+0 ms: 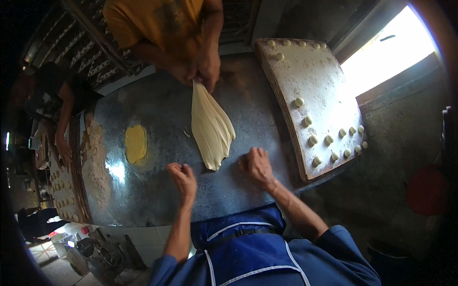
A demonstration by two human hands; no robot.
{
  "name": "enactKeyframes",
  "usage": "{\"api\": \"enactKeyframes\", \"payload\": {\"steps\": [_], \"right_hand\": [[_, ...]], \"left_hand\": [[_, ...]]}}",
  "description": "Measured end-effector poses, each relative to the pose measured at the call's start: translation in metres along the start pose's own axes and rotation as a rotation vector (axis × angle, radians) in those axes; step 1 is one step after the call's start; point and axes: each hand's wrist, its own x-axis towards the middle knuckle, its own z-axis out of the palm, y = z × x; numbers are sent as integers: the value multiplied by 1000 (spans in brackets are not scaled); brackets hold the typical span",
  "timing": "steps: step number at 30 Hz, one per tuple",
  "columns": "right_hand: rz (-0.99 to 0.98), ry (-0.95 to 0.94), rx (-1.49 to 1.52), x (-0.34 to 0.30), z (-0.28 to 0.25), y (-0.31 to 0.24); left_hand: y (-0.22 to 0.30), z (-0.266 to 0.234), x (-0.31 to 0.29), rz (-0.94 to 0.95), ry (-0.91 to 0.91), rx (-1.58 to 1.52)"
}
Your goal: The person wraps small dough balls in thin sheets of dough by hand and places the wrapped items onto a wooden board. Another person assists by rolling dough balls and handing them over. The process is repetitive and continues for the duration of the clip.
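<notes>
A long, pale sheet of dough with folds along its length lies on the dark metal worktable. Its narrow far end is gathered in the hands of a person in a yellow shirt across the table. Just left of the dough's near end, my left hand is closed, its fingers curled, and nothing shows in it. My right hand is on the other side, apart from the dough, fingers curled in; what lies inside them, if anything, is hidden.
On the right, a floured board carries several small round dough pieces. A flat yellow slab and scattered flour are on the left. Another person's hand rests near a second board of dough pieces.
</notes>
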Motion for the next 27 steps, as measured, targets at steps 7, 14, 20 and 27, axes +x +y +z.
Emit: {"api": "enactKeyframes", "payload": {"steps": [7,14,20,27], "right_hand": [[88,-275,-32,-57,-28,48],[-28,-214,138,-86,3,29],[-6,16,-74,-37,4,37],[-6,-53,91,-86,-37,58]], "left_hand": [[-28,-40,-14,152,-61,30],[0,-27,-61,355,7,47],[-11,-41,-35,143,-7,98],[7,-123,-11,310,-616,172]]}}
